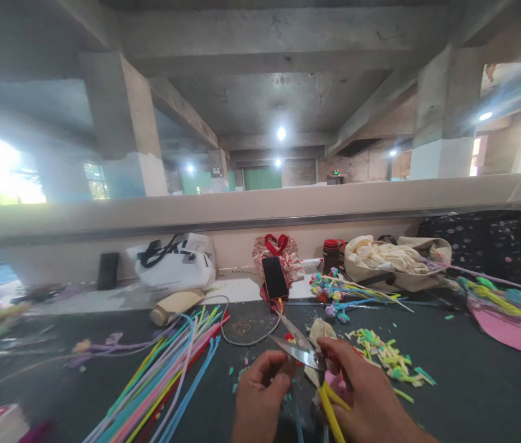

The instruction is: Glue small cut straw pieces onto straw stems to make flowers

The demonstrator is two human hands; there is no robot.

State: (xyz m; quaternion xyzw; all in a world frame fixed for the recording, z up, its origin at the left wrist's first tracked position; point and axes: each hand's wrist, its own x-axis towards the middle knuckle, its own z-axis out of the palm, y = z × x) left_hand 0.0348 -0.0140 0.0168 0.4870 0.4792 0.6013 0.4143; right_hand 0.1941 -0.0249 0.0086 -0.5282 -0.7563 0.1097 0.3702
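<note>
In my right hand [366,384] is a pair of scissors [305,355] with yellow handles. Its blades are parted and point up and left, over the fingertips of my left hand. My left hand [260,391] is closed in a pinch right beside the blades; what it grips is hidden by the fingers. A thin blue stem [298,418] runs down between the two hands. Just behind the blades lie a small red piece [290,338] and a crumpled beige lump [322,330]. Yellow and green fuzzy clippings [383,354] are heaped right of the scissors.
Long coloured pipe cleaners [163,381] lie in a bundle at left. Finished-looking fuzzy flower stems [339,295] rest at the back. Behind stand a phone [274,277] on a cable, a white bag [175,264], a dark bottle [331,255] and a cloth bag [399,264].
</note>
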